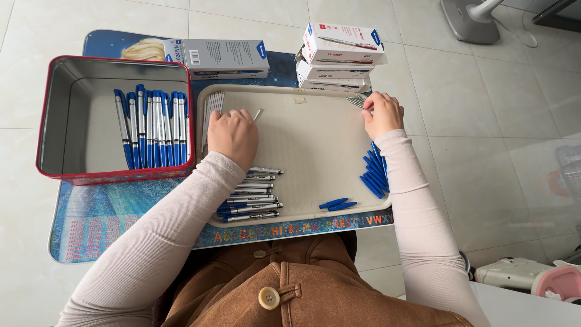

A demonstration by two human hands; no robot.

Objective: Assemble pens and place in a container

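Our left hand point(233, 134) closes on a thin refill point(258, 114) pointing up-right on the beige tray point(315, 151), while our right hand point(381, 113) pinches refills point(356, 102) at the tray's far-right corner.

Home setting: pale tiled floor point(496, 121), child's alphabet-print desk point(302, 230), fan base point(469, 21) beyond hands.

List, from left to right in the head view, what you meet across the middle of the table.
Red tin with finished pens → left hand → pen barrels → two loose blue caps → right hand → pile of blue caps.
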